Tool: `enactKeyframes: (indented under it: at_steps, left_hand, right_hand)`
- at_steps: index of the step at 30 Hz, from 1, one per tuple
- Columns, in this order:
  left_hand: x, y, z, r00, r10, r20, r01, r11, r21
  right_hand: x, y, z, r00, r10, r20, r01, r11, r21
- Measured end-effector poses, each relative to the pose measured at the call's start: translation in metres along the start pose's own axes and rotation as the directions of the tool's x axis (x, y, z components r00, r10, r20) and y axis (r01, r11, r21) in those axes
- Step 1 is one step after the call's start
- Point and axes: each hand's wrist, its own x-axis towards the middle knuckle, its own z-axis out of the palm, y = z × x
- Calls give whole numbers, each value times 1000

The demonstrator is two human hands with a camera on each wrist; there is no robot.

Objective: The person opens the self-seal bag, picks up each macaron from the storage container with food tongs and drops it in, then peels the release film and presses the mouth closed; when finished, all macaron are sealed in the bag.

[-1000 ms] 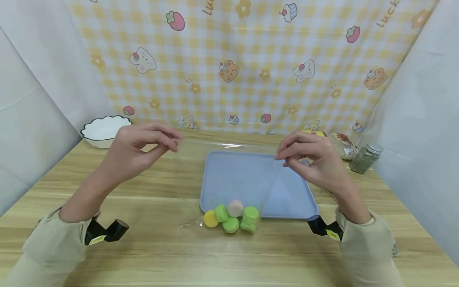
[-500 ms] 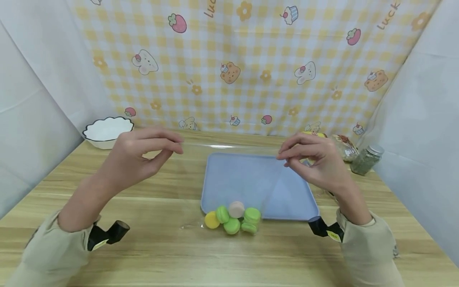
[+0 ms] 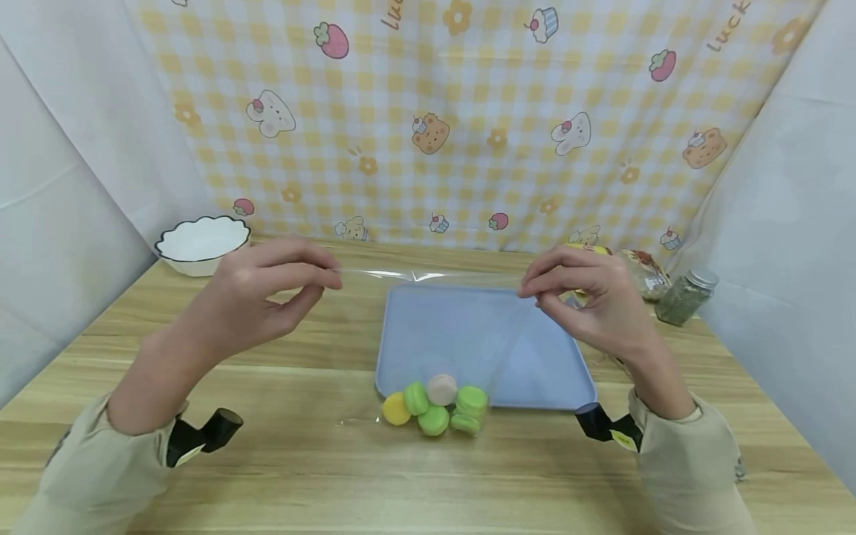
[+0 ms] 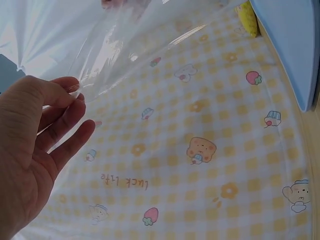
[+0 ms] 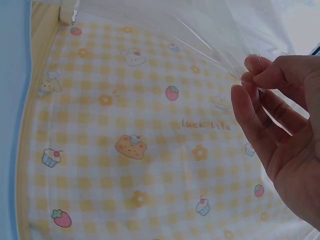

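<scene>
A clear plastic bag [image 3: 416,276] is stretched between my two hands by its top edge. My left hand [image 3: 264,293] pinches one top corner between thumb and fingertips, as the left wrist view shows with the film [image 4: 117,52] pulled taut. At the other corner my right hand [image 3: 582,297] pinches the film [image 5: 215,45] the same way, its thumb against the index finger. Several macarons, green, yellow and pale pink, lie clustered at the bag's lower end; one green macaron [image 3: 433,420] is at the front. The bag overlaps a blue tray [image 3: 555,371] behind it.
A white scalloped bowl [image 3: 203,241] with a dark rim stands at the back left of the wooden table [image 3: 301,475]. At the back right are a jar of green herbs [image 3: 685,297] and food packets [image 3: 642,275]. A checked curtain [image 3: 495,89] hangs behind.
My left hand has shifted slightly down and turned a little; the right hand is nearly still. The bag's top edge now dips with a small crease in its middle.
</scene>
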Motion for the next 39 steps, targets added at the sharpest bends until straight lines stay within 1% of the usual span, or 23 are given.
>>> enactKeyframes:
  at_steps: [3,6,9,13,16,19,24,26,28,31,34,39]
  left_hand:
    - [0,-1,-1,1000,0,5,0,1000,-1]
    - [0,-1,-2,1000,-2,25,2,1000,1]
    - [1,0,-5,997,-17,72,16,1000,7]
    - [1,0,-9,988,-50,146,46,999,24]
    - [1,0,-10,985,-58,165,53,998,37]
    - [1,0,-10,984,-70,163,62,997,50]
    - [3,2,-7,991,-56,120,47,996,77]
    - [3,2,-6,992,-56,112,46,994,95]
    - [3,2,-6,991,-72,117,58,992,113]
    - [2,3,-6,985,-109,130,93,988,127]
    - [1,3,-6,983,-128,134,113,987,116]
    - [4,5,-6,984,-124,129,118,992,49]
  right_hand:
    - [0,-1,0,1000,1,4,0,1000,-14]
    - [1,-1,0,1000,-8,9,8,1000,-23]
    - [1,-1,0,1000,-15,11,16,999,-33]
    - [1,0,0,1000,-19,6,19,998,-53]
    - [1,1,0,1000,-13,10,13,997,-77]
    - [1,1,1,1000,-3,11,4,995,-95]
    - [1,-1,2,1000,20,-5,-20,995,-96]
    - [0,-2,2,999,39,-16,-41,996,-85]
    - [0,-3,2,999,50,-20,-51,995,-82]
    - [0,-3,3,998,65,-14,-66,994,-87]
    - [1,-2,4,996,85,2,-84,992,-95]
    - [0,-2,4,989,145,24,-142,985,-102]
